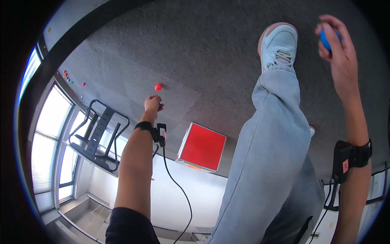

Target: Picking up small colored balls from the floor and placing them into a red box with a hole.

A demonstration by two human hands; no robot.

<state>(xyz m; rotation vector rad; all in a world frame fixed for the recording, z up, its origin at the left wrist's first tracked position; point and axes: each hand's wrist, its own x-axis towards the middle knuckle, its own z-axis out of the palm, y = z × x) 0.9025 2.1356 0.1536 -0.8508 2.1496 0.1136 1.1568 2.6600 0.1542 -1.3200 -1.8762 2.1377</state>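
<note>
My right hand (341, 57), at the upper right, has its fingers wrapped round a blue ball (325, 40). The hand is slightly blurred. My left hand (152, 104) reaches out left of the middle with its fingers curled closed. A small dark bluish patch shows between those fingers, too small to name. Just beyond the left hand is a red ball (158, 86), apart from the fingers. Whether it rests on the dark floor or is in the air, I cannot tell. Black straps with small boxes and cables sit on both forearms.
A red square panel with metal edges (203, 146) stands between my left arm and my leg. My shoe (280, 46) is on the grey floor (195, 49). At the left are a black tubular frame (99, 134), bright windows (53, 114) and several small coloured balls (67, 76).
</note>
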